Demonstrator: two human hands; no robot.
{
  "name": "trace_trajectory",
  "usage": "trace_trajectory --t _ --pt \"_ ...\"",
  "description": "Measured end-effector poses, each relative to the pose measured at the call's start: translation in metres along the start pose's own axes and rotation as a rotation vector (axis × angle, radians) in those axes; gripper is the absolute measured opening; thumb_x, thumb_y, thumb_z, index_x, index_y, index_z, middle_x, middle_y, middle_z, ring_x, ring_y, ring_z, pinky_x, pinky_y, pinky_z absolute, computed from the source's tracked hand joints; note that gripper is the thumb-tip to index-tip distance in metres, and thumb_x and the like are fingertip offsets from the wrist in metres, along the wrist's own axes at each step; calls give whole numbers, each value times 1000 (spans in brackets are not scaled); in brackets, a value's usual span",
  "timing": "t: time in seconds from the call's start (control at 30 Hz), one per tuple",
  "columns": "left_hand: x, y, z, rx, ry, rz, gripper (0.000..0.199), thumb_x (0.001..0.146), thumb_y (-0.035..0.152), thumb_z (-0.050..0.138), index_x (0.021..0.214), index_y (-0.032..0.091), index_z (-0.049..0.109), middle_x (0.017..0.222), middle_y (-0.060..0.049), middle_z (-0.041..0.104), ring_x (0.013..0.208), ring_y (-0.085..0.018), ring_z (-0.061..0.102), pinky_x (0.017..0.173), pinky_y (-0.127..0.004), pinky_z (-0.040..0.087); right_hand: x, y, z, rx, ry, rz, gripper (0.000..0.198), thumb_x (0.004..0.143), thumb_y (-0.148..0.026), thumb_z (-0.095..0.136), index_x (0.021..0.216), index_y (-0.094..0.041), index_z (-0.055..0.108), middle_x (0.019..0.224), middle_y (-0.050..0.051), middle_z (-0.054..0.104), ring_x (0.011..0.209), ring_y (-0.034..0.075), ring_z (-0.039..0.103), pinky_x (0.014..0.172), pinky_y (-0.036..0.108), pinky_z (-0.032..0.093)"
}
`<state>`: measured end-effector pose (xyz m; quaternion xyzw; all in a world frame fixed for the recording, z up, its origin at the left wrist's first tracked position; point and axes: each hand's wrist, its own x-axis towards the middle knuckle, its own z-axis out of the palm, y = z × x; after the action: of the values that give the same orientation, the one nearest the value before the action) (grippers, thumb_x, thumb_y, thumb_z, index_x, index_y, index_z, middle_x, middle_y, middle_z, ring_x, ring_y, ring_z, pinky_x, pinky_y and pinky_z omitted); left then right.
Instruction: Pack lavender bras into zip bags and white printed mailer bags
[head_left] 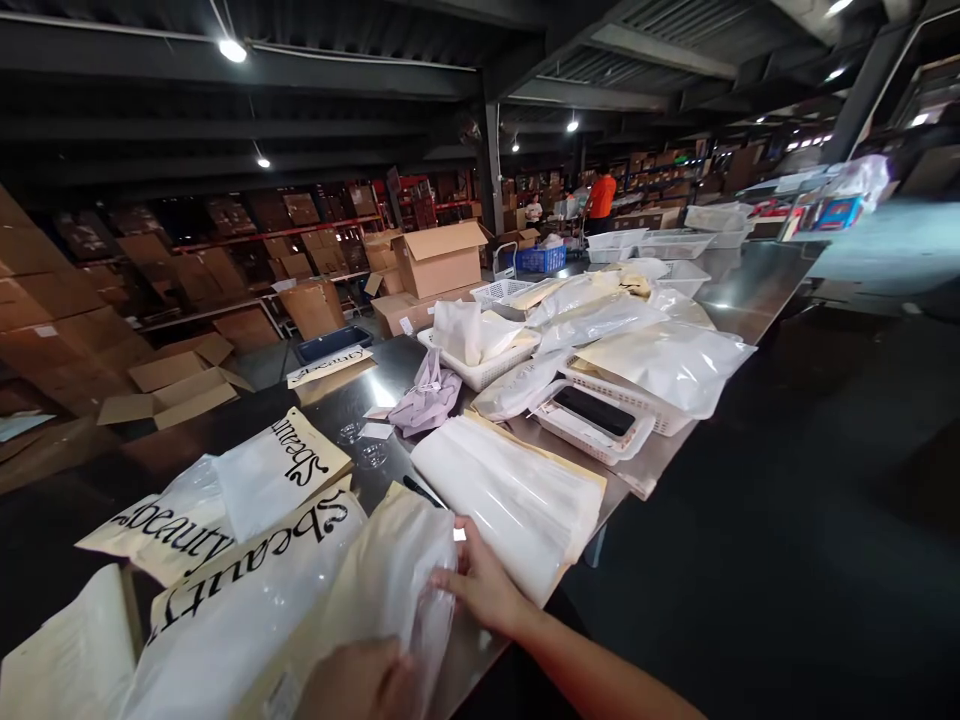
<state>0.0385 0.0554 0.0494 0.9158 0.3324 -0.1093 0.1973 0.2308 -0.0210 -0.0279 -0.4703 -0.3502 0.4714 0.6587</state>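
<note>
A milky plastic bag (390, 560) over a cream sheet lies at the table's near edge. My right hand (484, 580) pinches the bag's right edge between thumb and fingers. Low in the view, my left hand (356, 680) is at the bag's lower part, smeared by motion, so its grip is unclear. Beside them is a bag printed "beauty" (247, 600), with another printed bag (285, 470) behind it. A stack of clear plastic bags (510, 500) lies to the right of my right hand. A dark pen-like stick (421, 490) shows just behind the bag I hold.
On the metal table (390, 370) lie a lilac cloth item (431, 395), clear tape-like rings (371, 457) and a white basket holding a black object (592, 410). Filled bags (667, 355) are heaped farther back. Cardboard boxes (439, 260) stand beyond; a person in orange (601, 195) is far off.
</note>
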Motion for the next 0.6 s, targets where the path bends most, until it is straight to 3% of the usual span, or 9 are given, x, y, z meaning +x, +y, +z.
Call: trace_trajectory --t 0.07,0.13,0.17,0.3,0.4,0.47,0.53,0.6 --pt "-8 -12 -32 -58 197 -95 40 92 45 31 69 29 59 79 -4 73 79 -26 68 71 -34 45 6 -10 -16 -126 67 -22 60 71 -59 74 108 -25 40 70 -6 55 52 11 49 47 23 37" --pt "-19 -18 -59 29 424 -238 39 92 42 29 70 26 56 76 -5 71 77 -25 67 69 -32 41 7 -19 -30 -280 171 -41 56 71 -55 73 106 -24 44 63 -7 51 52 12 48 51 25 38" --pt "-25 -17 -68 116 477 -268 38 92 43 31 69 24 55 73 -6 70 75 -26 66 67 -31 37 6 -22 -34 -356 212 -46 55 71 -54 73 106 -23 45 62 -7 52 53 13 49 54 27 40" --pt "-34 9 -81 282 467 -145 32 93 33 42 68 21 57 71 -6 69 67 -22 62 59 -29 23 -4 -31 -32 -623 320 -146 50 77 -54 68 111 -22 48 73 -1 61 62 17 57 62 31 46" --pt "-26 25 -78 288 428 -185 33 96 34 44 70 21 58 72 -2 66 67 -19 58 58 -28 18 -18 -35 -25 -758 492 -315 54 77 -54 71 114 -22 50 87 4 62 68 18 57 64 33 49" --pt "-24 28 -78 277 423 -211 34 96 34 44 68 20 57 67 0 62 64 -17 54 58 -28 16 -32 -34 -19 -766 541 -371 45 80 -51 71 110 -23 54 86 4 60 68 17 57 65 33 50" --pt "-26 26 -81 259 433 -206 35 96 33 45 66 20 55 63 1 57 61 -16 51 57 -28 17 -49 -27 -8 -665 440 -301 37 84 -48 68 108 -23 56 86 3 61 71 17 60 71 34 54" --pt "-28 21 -84 244 439 -183 35 96 33 46 64 20 53 61 2 55 60 -16 50 57 -28 19 -62 -13 5 -521 273 -151 47 84 -50 67 119 -23 52 103 8 64 91 22 66 85 39 56"
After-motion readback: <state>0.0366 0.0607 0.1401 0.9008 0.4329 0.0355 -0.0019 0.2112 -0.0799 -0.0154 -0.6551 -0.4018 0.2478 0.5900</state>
